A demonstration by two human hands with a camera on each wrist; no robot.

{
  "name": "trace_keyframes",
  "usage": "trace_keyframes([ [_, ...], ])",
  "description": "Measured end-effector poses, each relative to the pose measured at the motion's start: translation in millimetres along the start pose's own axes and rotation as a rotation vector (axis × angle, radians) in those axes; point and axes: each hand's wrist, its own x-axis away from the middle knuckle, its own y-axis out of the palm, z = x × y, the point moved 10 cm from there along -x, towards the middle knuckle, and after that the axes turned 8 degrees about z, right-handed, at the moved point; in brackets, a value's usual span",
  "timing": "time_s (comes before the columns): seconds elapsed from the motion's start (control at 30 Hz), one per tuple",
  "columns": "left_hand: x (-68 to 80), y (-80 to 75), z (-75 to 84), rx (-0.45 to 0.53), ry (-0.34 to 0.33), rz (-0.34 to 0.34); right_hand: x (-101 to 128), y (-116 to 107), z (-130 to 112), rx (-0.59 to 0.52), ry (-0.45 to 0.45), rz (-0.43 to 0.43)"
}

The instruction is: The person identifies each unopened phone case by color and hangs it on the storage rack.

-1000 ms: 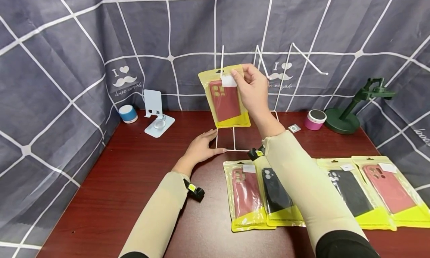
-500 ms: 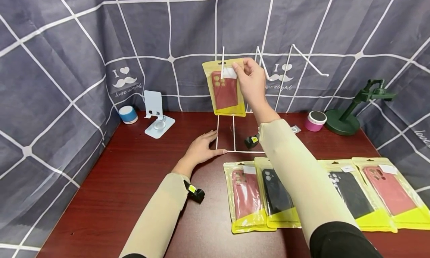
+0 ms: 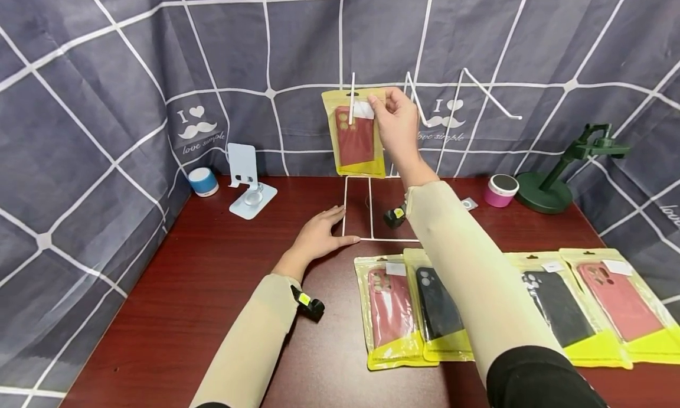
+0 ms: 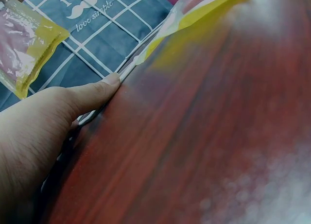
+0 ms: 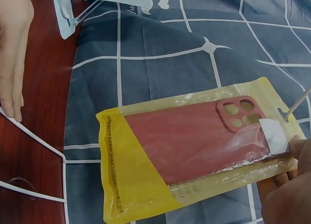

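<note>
My right hand (image 3: 398, 121) pinches the upper right edge of a clear-and-yellow pouch with a red phone case (image 3: 355, 137) inside. The pouch hangs upright at the leftmost prong (image 3: 352, 98) of a white wire rack. In the right wrist view, that prong meets the hang hole (image 5: 283, 114) at the pouch's top. My left hand (image 3: 319, 234) lies on the table at the front left of the rack's wire base (image 3: 390, 240). Its fingers are extended, and in the left wrist view the thumb (image 4: 99, 92) touches the white wire.
Several pouched phone cases, including a red one (image 3: 392, 307) and a black one (image 3: 437, 304), lie at the front right. A phone stand (image 3: 247, 183) and blue speaker (image 3: 203, 182) stand back left. At back right are a pink speaker (image 3: 501, 191) and green stand (image 3: 547, 189).
My right hand has raised the pouch and moved it back, so the leftmost prong now shows in front of the phone case. My left hand has stayed by the rack base.
</note>
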Motion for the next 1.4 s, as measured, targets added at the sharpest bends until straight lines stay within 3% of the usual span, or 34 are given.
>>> trace_keyframes([
  [0.5, -0.3, -0.8, 1.1, 0.006, 0.003, -0.001, -18.6, 4.6, 13.3, 0.097, -0.007, 0.063],
  [0.83, 0.8, -1.9, 1.2, 0.025, -0.007, -0.004, -3.3, -17.2, 24.3, 0.109, 0.027, 0.137],
  [0.97, 1.6, 1.4, 2.2, 0.034, 0.0, -0.007, 11.0, -32.6, 30.2, 0.048, 0.046, 0.171],
  [1.1, 2.5, 2.6, 3.3, 0.04, 0.008, 0.005, 26.8, -45.0, 33.9, -0.113, 0.031, 0.166],
  [1.27, 4.0, 2.9, 2.4, 0.034, -0.005, -0.003, 54.7, -52.0, 31.8, -0.359, 0.028, 0.06],
  [1.4, 1.9, -0.7, 2.8, 0.025, -0.003, 0.003, 80.3, -58.7, 25.5, -0.424, 0.048, -0.052],
])
